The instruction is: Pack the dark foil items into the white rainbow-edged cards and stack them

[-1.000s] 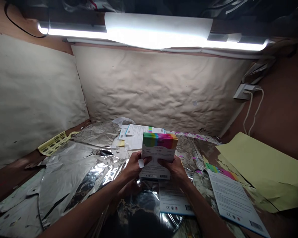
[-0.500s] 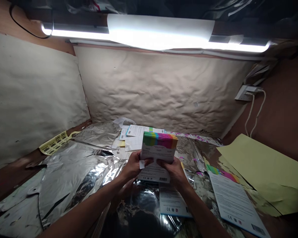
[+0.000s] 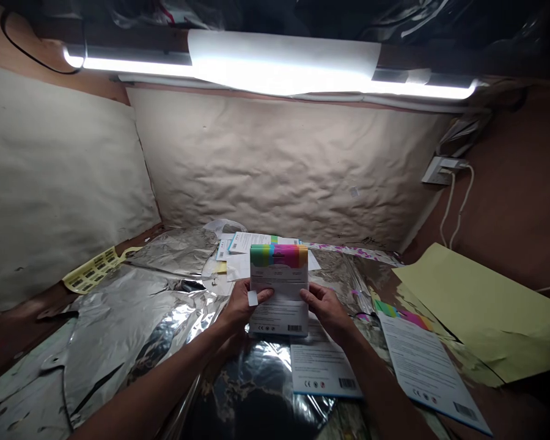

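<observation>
A stack of white printed packs (image 3: 278, 315) with a rainbow-coloured top band stands upright between my hands. My left hand (image 3: 242, 305) grips its left edge, thumb on the front face; a small white tag (image 3: 252, 298) shows by that thumb. My right hand (image 3: 327, 307) holds the right edge, thumb pressed near the side. Below and right of the stack, a similar pack (image 3: 321, 366) lies flat, partly under my right forearm. Another pack (image 3: 433, 360) lies farther right.
Crinkled silvery film (image 3: 132, 305) covers the left of the table. More packs (image 3: 252, 241) lie at the back. A yellow sheet (image 3: 486, 305) is at right, a yellow label sheet (image 3: 91, 269) at left. A white socket box (image 3: 442, 170) hangs on the wall.
The stack has turned to face me more squarely and its edges look more even. My right thumb has moved outward to the stack's right edge. The view has shifted slightly.
</observation>
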`<state>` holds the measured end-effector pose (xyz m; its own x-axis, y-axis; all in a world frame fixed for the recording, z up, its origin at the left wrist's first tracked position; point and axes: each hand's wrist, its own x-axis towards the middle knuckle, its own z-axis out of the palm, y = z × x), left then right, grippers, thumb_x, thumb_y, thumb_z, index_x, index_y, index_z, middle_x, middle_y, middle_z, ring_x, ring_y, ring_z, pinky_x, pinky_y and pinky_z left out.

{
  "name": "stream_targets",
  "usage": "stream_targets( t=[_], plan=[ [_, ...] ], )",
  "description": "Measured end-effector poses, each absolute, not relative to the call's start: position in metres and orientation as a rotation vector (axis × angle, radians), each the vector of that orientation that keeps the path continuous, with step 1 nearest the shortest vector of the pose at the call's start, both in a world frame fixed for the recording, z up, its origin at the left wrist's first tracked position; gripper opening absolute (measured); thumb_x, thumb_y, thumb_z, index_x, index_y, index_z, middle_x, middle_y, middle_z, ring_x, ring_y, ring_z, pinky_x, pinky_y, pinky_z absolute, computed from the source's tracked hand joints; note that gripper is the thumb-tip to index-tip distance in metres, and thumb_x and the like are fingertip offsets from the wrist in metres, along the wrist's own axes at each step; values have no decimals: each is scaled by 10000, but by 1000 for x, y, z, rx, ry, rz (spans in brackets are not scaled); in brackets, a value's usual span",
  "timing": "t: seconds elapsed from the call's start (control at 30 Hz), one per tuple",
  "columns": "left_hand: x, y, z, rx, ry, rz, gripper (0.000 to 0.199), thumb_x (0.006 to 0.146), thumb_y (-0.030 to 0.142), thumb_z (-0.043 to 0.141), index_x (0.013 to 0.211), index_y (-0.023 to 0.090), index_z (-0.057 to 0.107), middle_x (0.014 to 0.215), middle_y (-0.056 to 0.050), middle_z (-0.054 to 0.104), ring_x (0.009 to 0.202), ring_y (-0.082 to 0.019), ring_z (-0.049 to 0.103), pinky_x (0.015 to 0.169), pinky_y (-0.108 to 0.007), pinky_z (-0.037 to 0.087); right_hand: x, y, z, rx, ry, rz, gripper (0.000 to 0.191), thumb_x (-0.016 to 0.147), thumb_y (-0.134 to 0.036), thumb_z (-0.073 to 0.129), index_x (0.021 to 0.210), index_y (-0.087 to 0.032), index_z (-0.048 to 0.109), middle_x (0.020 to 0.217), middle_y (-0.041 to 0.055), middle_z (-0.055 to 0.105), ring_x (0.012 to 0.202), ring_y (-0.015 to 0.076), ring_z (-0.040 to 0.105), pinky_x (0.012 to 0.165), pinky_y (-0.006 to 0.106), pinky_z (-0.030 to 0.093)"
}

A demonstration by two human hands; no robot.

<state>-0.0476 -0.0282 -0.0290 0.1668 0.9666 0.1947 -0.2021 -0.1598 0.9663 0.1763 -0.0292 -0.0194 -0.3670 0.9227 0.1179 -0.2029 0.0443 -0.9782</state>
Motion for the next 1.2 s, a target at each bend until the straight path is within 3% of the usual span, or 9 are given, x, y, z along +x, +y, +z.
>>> stream_targets(
  t=[0.2, 0.4, 0.63, 0.93, 1.1, 1.2],
  plan=[
    [-47, -30, -32, 1325, 854, 1307, 315, 746, 352, 797, 933, 109, 721, 895, -97, 749, 811, -242, 695, 715, -320, 548, 169, -27, -29, -887, -1351, 1290, 372, 740, -512, 757, 954, -209, 776, 944, 63, 763, 907, 290, 682, 866, 403, 509],
    [-48, -28, -34, 1325, 790, 1264, 348, 739, 338, 805, 972, 100, 707, 877, -97, 741, 805, -249, 688, 703, -327, 540, 172, -24, -30, -832, -1369, 1382, 413, 686, -499, 807, 978, -210, 761, 979, 69, 762, 910, 282, 691, 896, 425, 511],
    [-44, -33, -29, 1282, 799, 1213, 394, 714, 387, 823, 965, 107, 705, 877, -86, 735, 815, -236, 682, 727, -318, 545, 168, -26, -32, -897, -1275, 1453, 465, 651, -444, 845, 1015, -184, 716, 964, 84, 767, 863, 290, 713, 806, 432, 567],
    [-41, -34, -27, 1307, 783, 1196, 400, 721, 417, 811, 966, 128, 682, 923, -91, 727, 835, -224, 673, 734, -298, 538, 162, -26, -37, -984, -1239, 1340, 479, 630, -464, 851, 974, -162, 711, 952, 98, 766, 878, 314, 707, 777, 428, 568],
    [-41, -32, -30, 1365, 850, 1219, 415, 762, 420, 768, 1024, 111, 677, 958, -110, 723, 857, -245, 679, 719, -306, 538, 160, -25, -39, -1024, -1273, 1321, 477, 706, -480, 794, 1038, -158, 678, 970, 114, 749, 886, 306, 695, 783, 433, 561],
    [-41, -32, -33, 1389, 944, 1249, 371, 777, 393, 747, 1008, 109, 688, 941, -116, 724, 843, -249, 684, 694, -303, 533, 158, -33, -27, -1141, -1400, 935, 549, 731, -452, 775, 1183, -184, 616, 1100, 119, 696, 961, 299, 656, 814, 440, 542]
  ],
)
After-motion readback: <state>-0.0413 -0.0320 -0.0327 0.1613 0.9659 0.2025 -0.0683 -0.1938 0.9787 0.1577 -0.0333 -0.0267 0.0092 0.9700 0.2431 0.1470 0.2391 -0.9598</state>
